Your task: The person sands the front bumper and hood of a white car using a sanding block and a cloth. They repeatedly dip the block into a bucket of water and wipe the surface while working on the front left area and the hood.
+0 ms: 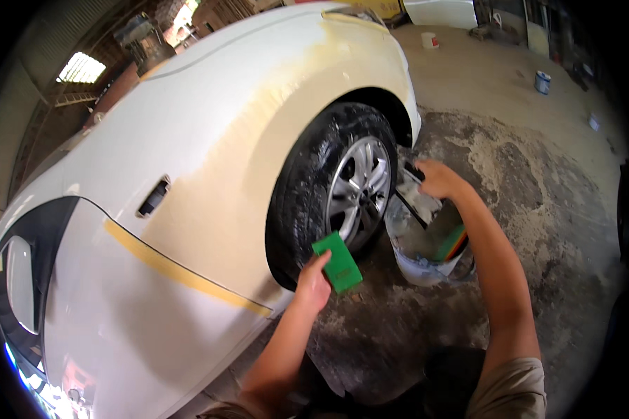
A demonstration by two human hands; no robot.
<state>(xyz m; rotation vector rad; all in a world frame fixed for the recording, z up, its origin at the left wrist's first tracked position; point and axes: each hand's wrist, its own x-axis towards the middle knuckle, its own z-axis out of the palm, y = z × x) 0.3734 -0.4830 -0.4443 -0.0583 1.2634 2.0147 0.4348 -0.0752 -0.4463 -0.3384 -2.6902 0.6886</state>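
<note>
My left hand (314,286) grips a flat green rectangular block (339,262) by one edge, thumb on top, in front of the tyre's lower part. Over the rim of a whitish bucket (426,271), my right hand (437,179) is closed on something dark (414,170), mostly hidden by the fingers. The bucket holds murky water and a few things, among them a piece with green and orange edges (451,244). Beside both hands is the car's wheel (360,185), its black tyre wet. Above it, the white fender (237,140) carries a broad beige patch.
A yellow strip (168,265) runs along the car's door edge. A dark opening (154,195) sits in the fender's side. The concrete floor (510,188) is wet and stained around the bucket. Farther off stand a white-and-red tub (430,41) and a blue can (542,82).
</note>
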